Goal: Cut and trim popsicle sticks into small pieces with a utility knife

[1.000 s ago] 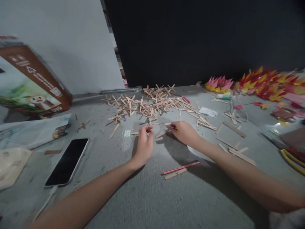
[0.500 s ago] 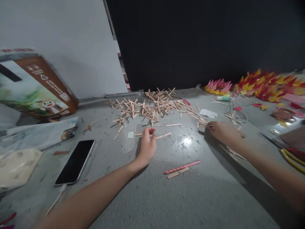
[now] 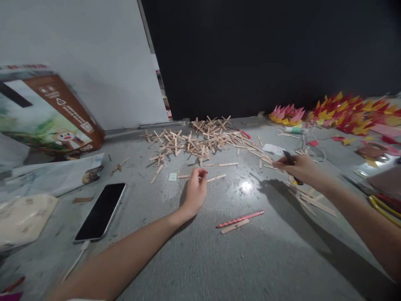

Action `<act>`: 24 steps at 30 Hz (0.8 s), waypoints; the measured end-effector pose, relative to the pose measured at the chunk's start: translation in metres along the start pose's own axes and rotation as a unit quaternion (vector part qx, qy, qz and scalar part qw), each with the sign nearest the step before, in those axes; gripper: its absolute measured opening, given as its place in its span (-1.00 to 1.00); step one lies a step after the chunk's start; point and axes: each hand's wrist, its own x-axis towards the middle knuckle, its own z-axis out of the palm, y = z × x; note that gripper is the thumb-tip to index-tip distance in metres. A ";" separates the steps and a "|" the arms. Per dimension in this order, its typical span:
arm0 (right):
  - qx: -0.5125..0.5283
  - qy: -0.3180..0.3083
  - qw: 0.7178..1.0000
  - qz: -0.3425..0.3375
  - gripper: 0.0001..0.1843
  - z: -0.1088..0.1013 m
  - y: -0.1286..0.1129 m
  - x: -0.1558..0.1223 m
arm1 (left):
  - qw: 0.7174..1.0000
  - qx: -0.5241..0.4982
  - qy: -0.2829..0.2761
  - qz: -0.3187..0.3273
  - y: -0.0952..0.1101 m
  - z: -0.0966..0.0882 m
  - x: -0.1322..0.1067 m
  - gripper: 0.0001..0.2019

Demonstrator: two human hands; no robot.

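My left hand (image 3: 196, 190) rests on the grey table with its fingers loosely curled and a gap between thumb and fingertips. It holds nothing that I can see. A popsicle stick (image 3: 216, 178) lies just right of its thumb, and the end of another stick (image 3: 184, 176) shows on its left. My right hand (image 3: 302, 167) is raised a little above the table on the right, closed around a dark utility knife (image 3: 288, 158). Below that hand lie several loose popsicle sticks (image 3: 318, 201). A notched stick (image 3: 234, 226) lies alongside a pink pencil (image 3: 240, 219) in front.
A heap of crossed popsicle sticks (image 3: 200, 140) spreads across the back. Red, yellow and pink paper shapes (image 3: 344, 113) stand at the right, with yellow-handled scissors (image 3: 384, 209) nearer. On the left are a phone (image 3: 100, 213) on a cable, a wipes packet (image 3: 26, 217) and a printed box (image 3: 62, 117).
My right hand has lifted and shifted right from the sticks, and the dark knife now shows in it. Loose sticks beneath it have come into view. My left hand stays in place.
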 end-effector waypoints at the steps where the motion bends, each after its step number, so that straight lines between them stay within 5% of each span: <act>1: 0.036 -0.009 0.999 -0.001 -0.33 -0.002 -0.009 -0.006 | 1.000 -0.009 -0.013 -0.002 0.001 0.000 -0.001 -0.87; 7: 0.165 -0.111 0.976 -0.085 -0.48 0.019 -0.075 -0.036 | 0.984 -0.112 -0.135 -0.043 0.018 0.000 -0.006 -0.80; 14: 0.098 -0.216 0.950 -0.202 -0.51 0.064 -0.121 -0.058 | 0.976 -0.116 -0.179 -0.050 0.022 -0.002 -0.009 -0.65; 19: -0.008 -0.178 0.957 -0.229 -0.63 0.072 -0.105 -0.062 | 0.982 -0.065 -0.175 -0.025 0.017 -0.001 -0.007 -0.70; 24: -0.176 -0.029 0.971 -0.158 -0.63 0.051 -0.045 -0.024 | 0.989 -0.071 -0.122 -0.032 0.014 -0.001 -0.006 -0.70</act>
